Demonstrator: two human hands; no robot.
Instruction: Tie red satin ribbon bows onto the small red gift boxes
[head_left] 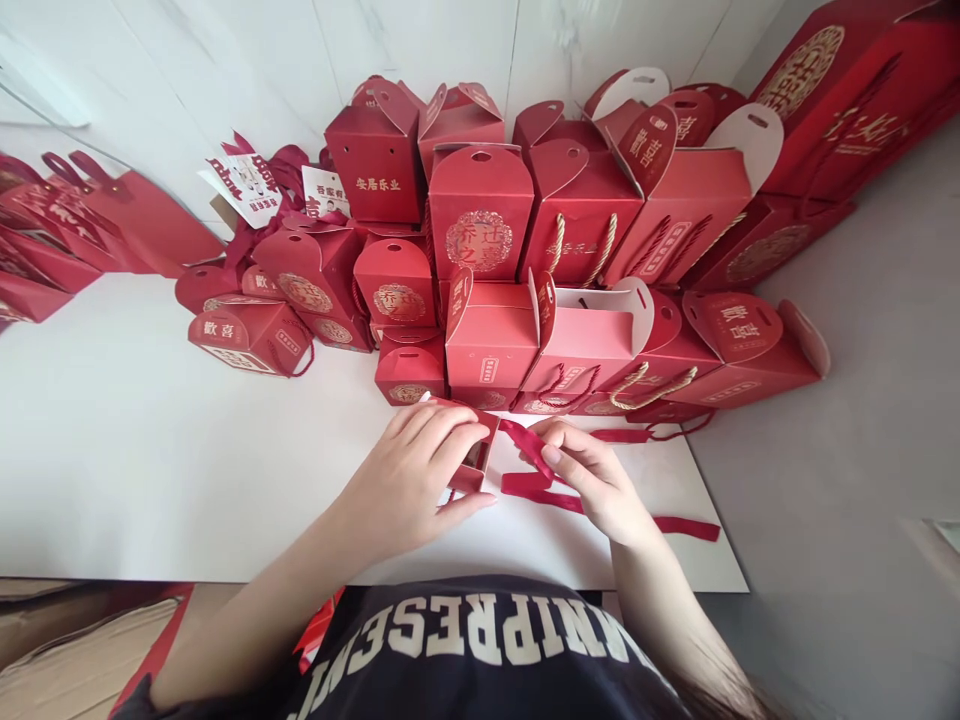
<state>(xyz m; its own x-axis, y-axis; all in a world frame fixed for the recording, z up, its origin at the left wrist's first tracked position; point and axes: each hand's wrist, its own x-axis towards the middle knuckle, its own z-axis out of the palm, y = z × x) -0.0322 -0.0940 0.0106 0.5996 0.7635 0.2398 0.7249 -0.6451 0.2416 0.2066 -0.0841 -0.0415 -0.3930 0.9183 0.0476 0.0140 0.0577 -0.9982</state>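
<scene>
My left hand (416, 470) is curled over a small red gift box (474, 462) lying on the white table (150, 470), fingers wrapped round its top. My right hand (592, 480) pinches a red ribbon (525, 440) that runs from the box. The ribbon's loose end trails right across the table (686, 527). Most of the box is hidden under my left hand.
A crowd of folded red gift boxes (480, 215) with gold print and rope handles stands along the back wall. Red paper bags (135, 215) lie at far left, larger red bags (840, 90) at right. Cardboard (75, 650) sits below the table's near edge; grey floor at right.
</scene>
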